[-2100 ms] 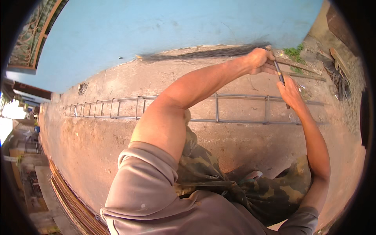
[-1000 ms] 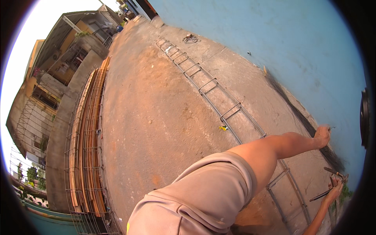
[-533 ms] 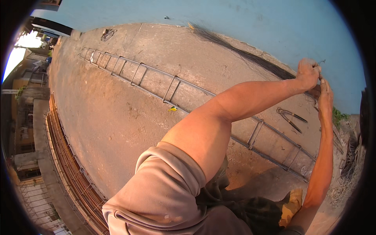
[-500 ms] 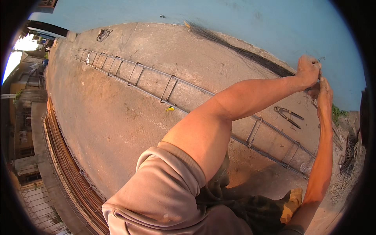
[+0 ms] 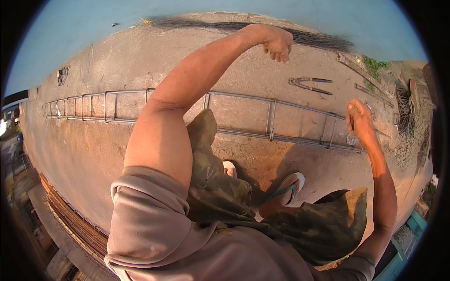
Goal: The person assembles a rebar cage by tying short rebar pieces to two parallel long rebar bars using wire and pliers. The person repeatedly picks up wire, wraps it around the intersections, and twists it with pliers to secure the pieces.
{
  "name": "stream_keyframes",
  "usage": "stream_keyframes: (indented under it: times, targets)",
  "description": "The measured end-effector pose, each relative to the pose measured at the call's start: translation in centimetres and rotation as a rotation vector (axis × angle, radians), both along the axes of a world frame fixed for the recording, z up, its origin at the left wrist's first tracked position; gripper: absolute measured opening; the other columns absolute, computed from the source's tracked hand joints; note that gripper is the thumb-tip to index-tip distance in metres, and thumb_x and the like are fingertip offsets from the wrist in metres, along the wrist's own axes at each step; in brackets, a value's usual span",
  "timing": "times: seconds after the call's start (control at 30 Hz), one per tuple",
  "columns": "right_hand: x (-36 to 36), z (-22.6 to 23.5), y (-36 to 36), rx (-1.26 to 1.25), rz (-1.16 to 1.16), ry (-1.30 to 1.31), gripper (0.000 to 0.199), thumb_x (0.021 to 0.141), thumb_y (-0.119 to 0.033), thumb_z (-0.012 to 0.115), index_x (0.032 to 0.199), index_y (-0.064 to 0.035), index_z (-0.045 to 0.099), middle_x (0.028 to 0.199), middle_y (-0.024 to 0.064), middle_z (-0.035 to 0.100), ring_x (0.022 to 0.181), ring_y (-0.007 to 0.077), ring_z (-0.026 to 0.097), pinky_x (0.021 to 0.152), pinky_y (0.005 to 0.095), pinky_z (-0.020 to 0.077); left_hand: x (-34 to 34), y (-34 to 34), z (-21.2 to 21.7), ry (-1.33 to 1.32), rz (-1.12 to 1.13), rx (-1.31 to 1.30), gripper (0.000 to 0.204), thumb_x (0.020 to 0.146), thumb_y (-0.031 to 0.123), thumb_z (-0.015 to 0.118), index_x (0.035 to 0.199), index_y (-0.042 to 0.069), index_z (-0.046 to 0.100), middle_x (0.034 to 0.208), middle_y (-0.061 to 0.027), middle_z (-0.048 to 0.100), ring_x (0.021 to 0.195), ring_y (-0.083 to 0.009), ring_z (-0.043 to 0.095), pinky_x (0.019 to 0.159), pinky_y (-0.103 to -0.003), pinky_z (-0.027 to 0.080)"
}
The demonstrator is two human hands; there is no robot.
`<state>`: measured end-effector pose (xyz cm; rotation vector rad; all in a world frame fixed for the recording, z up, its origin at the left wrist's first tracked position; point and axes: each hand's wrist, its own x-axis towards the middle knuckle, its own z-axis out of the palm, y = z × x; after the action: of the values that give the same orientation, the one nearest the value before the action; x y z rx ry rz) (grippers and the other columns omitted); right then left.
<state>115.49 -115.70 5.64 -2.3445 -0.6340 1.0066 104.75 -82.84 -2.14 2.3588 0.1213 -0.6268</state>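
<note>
My left hand [image 5: 278,43] is raised in front of a long bundle of thin dark wires [image 5: 318,39] lying along the foot of the blue wall. Its fingers hang loosely bent and a little apart, with nothing visible in them. Lower and to the right, my right hand [image 5: 360,120] hovers near the end of a long steel rebar frame [image 5: 271,117]. Its fingers curl inward, and whatever they may hold is hidden. A pair of end-cutting pincers [image 5: 309,85] with dark handles rests on the ground between the two hands, jaws to the left, handles spread.
Pieces of wood [image 5: 363,75] and a coil of dark wire [image 5: 404,105] lie at the right. A small wire heap [image 5: 62,75] is at the far left. Long rusty bars [image 5: 70,218] are stacked at the lower left. My feet in flip-flops [image 5: 291,187] stand just before the frame.
My hands were together at the right by the wall; now they are apart. The left has moved left, the right down toward me. My view has turned, bringing my feet into sight.
</note>
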Motion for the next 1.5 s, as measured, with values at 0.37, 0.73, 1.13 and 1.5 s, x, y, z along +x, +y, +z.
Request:
stream_keyframes:
  times: [0.37, 0.73, 1.13, 1.5]
  targets:
    - [3.2, -23.1, -16.2, 0.149, -0.427, 0.048, 0.020, 0.100, -0.020, 0.042, 0.098, -0.0053, 0.056, 0.089, 0.0092, 0.065, 0.079, 0.0191, 0.066, 0.065, 0.0312, 0.0513, -39.8, 10.8, -8.5, 0.348, 1.148, 0.585, 0.053, 0.087, 0.051, 0.062, 0.084, -0.002, 0.066, 0.081, -0.0200, 0.068, 0.083, -0.0284, 0.067, 0.072, -0.042, 0.051]
    - [0.1, -21.4, -14.8, 0.381, -0.682, 0.214, 0.019, 0.100, -0.024, 0.048, 0.098, -0.0068, 0.055, 0.067, 0.0011, 0.047, 0.047, 0.0092, 0.041, 0.041, 0.0249, 0.0341, -38.4, 7.7, -10.9, 0.177, 1.673, -0.016, 0.042, 0.097, 0.043, 0.051, 0.075, 0.007, 0.053, 0.059, -0.0039, 0.051, 0.049, -0.0169, 0.052, 0.045, -0.034, 0.043]
    - [9.7, -16.5, -23.1, 0.238, -0.555, -0.462, 0.016, 0.093, -0.014, 0.057, 0.088, 0.0014, 0.060, 0.065, 0.0108, 0.054, 0.062, 0.0173, 0.053, 0.059, 0.0341, 0.0429, -32.2, -1.2, -7.4, 0.203, 1.575, -0.509, 0.040, 0.099, 0.045, 0.047, 0.075, 0.013, 0.045, 0.056, -0.0012, 0.045, 0.044, -0.0176, 0.050, 0.041, -0.034, 0.043]
    - [22.0, -19.9, -32.4, 0.180, -0.551, -0.694, 0.018, 0.092, -0.018, 0.055, 0.091, -0.0013, 0.060, 0.071, 0.0208, 0.060, 0.068, 0.0361, 0.061, 0.064, 0.0417, 0.0470, -21.3, -9.0, -8.8, 0.300, 1.458, -0.780, 0.037, 0.100, 0.043, 0.046, 0.082, 0.011, 0.049, 0.064, -0.0055, 0.053, 0.058, -0.0241, 0.059, 0.056, -0.041, 0.052]
